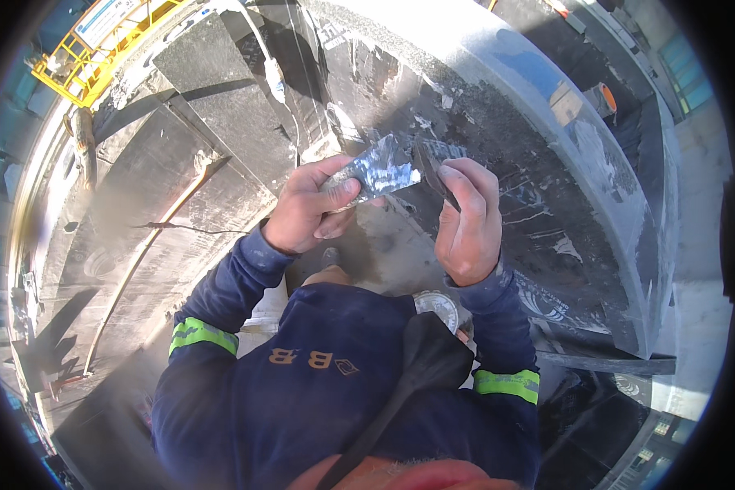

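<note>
My left hand (312, 204) is closed around one end of a flat, shiny metal blade (384, 170), possibly a putty knife, its face smeared with pale residue. Its thumb lies along the blade's near face. Opposite it, my right hand (472, 216) pinches a thin dark plate (434, 175) tilted nearly edge-on, so its exact kind is unclear. The plate's upper end is close to the far end of the metal blade; whether they touch I cannot tell. Both hands are raised in front of my chest, above a dark, curved panel surface (539, 180) streaked with white.
A pale curved rim (498, 73) arcs along the right. At the far left stands yellow railing (98, 57). A white cable with a connector (276, 80) hangs near the top, and a cord (131, 278) runs along the left panels. Below me sits a white bucket (437, 308).
</note>
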Demonstrator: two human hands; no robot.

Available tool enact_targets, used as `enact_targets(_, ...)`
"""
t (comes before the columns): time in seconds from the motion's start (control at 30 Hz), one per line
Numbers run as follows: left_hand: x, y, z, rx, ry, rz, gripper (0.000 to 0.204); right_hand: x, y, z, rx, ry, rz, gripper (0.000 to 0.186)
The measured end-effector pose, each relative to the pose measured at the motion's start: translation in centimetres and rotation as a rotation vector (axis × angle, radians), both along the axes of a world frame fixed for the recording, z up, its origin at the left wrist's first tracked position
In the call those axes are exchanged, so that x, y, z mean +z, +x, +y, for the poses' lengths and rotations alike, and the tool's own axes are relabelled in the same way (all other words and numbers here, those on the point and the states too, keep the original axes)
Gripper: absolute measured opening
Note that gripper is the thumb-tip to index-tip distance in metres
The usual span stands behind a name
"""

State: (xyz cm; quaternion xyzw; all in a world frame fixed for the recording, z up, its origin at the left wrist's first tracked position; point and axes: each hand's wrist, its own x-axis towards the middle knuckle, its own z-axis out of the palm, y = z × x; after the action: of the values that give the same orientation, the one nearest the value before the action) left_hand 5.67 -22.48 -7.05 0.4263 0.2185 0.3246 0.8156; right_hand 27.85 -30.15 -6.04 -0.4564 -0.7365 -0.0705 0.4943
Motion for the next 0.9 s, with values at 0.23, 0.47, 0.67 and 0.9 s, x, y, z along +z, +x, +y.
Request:
enact_targets(0.23, -0.4, 1.8, -0.5, -0.059, 0.052, -0.023, 0.032, -2.4, 0.6, 0.2, -0.066, -0.01, -0.051, 0.057)
enact_targets(0.47, -0.6, 1.8, -1.9, -0.09, 0.025, -0.093, 0.029, -4.4, 2.6, -0.2, -0.261, -0.243, -0.106, 0.041)
enact_targets(0.67, -0.9, 1.7, -1.2, -0.062, -0.109, -0.06, 0.038, -2.9, 3.5, -1.8, 0.32, -0.705, 1.173, 0.036)
enact_targets(0.9, -0.8, 3.2, -2.0, -0.102, -0.136, -0.117, 0.035, -1.8, 1.6, -3.0, 0.271, -0.623, 1.029, 0.045)
